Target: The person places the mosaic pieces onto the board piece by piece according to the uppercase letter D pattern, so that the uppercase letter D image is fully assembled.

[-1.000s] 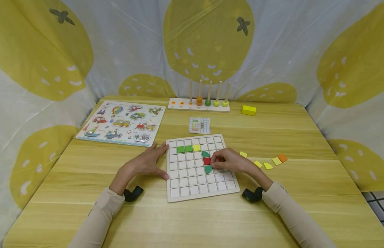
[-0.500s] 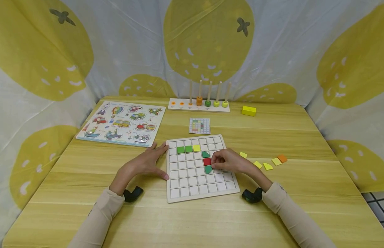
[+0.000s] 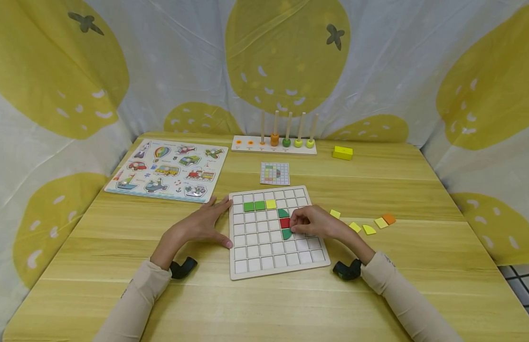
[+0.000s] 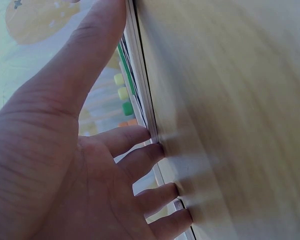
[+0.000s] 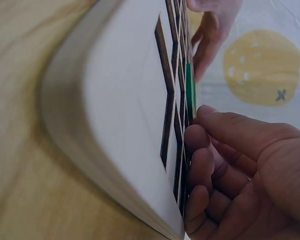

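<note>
A white grid board [image 3: 255, 263] lies on the table. My left hand [image 3: 196, 224] rests at its left edge, thumb and fingers spread and touching the rim. Over the board's right half, my right hand [image 3: 315, 221] pinches a green quarter-circle tile [image 3: 287, 234] at its edge. In the right wrist view the thumb and index finger meet at a green tile [image 5: 191, 92], the other fingers curled. A red square tile [image 3: 284, 223] and another green quarter-circle tile [image 3: 283, 213] sit just above. Two green squares [image 3: 254, 205] and a yellow square [image 3: 270, 204] lie further up-left.
Several loose yellow tiles [image 3: 369, 229] and an orange one [image 3: 389, 218] lie right of the board. A pattern card [image 3: 275, 174], a peg stand [image 3: 247, 147] and a yellow block [image 3: 343, 152] are behind it. A vehicle puzzle [image 3: 166, 170] lies back left.
</note>
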A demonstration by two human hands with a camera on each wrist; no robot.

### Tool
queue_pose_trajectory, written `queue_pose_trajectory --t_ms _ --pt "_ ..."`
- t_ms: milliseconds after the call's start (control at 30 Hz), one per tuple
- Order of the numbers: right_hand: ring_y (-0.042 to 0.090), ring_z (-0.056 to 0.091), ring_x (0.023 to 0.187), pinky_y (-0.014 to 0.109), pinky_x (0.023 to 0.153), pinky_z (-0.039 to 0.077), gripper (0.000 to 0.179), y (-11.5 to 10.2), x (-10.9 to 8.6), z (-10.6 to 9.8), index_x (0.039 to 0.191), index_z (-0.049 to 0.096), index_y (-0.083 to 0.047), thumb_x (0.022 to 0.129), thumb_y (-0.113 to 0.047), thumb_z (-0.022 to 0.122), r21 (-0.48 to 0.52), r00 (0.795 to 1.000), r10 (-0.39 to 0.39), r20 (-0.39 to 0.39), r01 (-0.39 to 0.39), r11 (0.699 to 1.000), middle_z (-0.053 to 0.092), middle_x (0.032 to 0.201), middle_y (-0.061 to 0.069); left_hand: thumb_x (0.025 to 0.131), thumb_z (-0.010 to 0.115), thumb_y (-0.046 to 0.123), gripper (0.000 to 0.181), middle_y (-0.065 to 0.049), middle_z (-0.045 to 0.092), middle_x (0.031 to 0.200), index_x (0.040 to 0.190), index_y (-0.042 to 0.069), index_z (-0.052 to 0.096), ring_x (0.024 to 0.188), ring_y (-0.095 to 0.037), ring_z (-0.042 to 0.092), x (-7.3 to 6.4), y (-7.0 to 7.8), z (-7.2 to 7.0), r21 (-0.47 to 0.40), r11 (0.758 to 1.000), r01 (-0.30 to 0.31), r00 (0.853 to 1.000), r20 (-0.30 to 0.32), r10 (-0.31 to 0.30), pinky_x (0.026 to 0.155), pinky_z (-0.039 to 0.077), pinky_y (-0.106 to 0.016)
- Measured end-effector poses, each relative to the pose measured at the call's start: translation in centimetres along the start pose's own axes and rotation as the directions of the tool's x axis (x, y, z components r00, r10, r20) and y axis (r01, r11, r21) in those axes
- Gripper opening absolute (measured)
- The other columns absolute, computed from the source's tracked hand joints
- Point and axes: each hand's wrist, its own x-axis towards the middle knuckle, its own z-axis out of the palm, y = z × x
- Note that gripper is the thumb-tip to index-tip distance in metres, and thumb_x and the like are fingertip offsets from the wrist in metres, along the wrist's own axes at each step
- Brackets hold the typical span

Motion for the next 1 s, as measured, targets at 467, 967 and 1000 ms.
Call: queue_pose_trajectory --t_ms 467,967,1000 --pt "0.012 0.054 0.072 0.023 0.066 0.046 0.005 0.1 -0.7 -0.5 0.095 0.067 -0.013 0.09 -0.015 0.068 0.031 1.0 0.003 0.01 -0.003 1.0 0.063 0.079 -0.005 0.063 0.081 0.059 0.119 -0.01 0.012 0.16 0.153 0.009 0.022 0.145 -0.043 -0.001 0.0 0.1 0.1 0.0 1.0 0.004 1.0 0.002 -0.004 0.111 0.014 -0.063" --pt "0.018 0.056 0.077 0.023 0.064 0.046 0.014 1.3 -4.2 -3.8 0.103 0.067 -0.007 0.091 -0.015 0.066 0.038 0.99 0.078 -0.118 -0.074 0.997 0.063 0.086 0.002 0.064 0.081 0.057 0.118 -0.012 0.013 0.16 0.153 0.008 0.022 0.145 -0.044 -0.001 -0.2 0.3 -0.2 0.014 1.0 -0.009 1.0 -0.002 0.009 0.112 0.016 -0.062" --pt "0.018 0.056 0.078 0.024 0.065 0.047 0.016 1.5 -4.5 -4.1 0.104 0.067 -0.007 0.091 -0.017 0.066 0.032 0.988 0.08 -0.132 -0.077 0.997 0.063 0.087 0.001 0.064 0.081 0.057 0.118 -0.012 0.013 0.16 0.153 0.008 0.022 0.145 -0.044 -0.001 -0.2 0.3 -0.2 0.014 1.0 -0.009 1.0 -0.001 0.009 0.112 0.016 -0.062"
